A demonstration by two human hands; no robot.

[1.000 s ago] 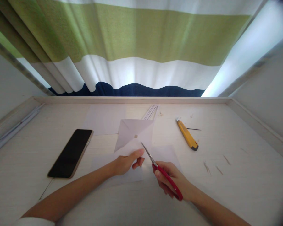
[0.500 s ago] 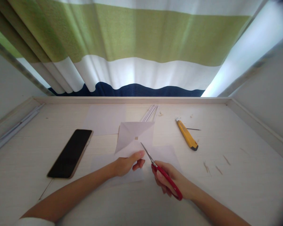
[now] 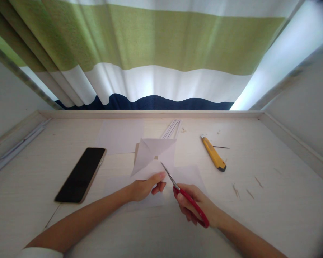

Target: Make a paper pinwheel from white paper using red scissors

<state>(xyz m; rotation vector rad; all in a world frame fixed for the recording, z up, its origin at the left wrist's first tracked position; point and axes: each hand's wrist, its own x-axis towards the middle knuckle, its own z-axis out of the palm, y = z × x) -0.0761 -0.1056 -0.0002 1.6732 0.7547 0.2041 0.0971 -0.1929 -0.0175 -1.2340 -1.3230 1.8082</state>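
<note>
My left hand [image 3: 143, 190] is closed, its thumb and fingers pinching the near edge of a white sheet of paper [image 3: 164, 147]. Diagonal creases run across that sheet, and a small square hole sits near its centre. In my right hand [image 3: 200, 202] is a pair of scissors with red handles [image 3: 194, 208]. Their blades [image 3: 169, 173] look closed and point up and left over the creased sheet, beside my left thumb. Whether the tips touch the paper I cannot tell. More white paper [image 3: 190, 176] lies flat beneath both hands.
A phone [image 3: 80, 175] lies at the left, with a thin stick [image 3: 52, 216] by its lower end. At the right are a yellow utility knife [image 3: 213, 153], a thin dark rod [image 3: 221, 147] and slivers [image 3: 249, 194]. Paper strips [image 3: 172, 129] and another sheet [image 3: 121, 136] lie farther back.
The creased sheet's far left corner has shifted slightly right, baring more of a tan edge behind it. Both hands and the scissors have barely moved.
</note>
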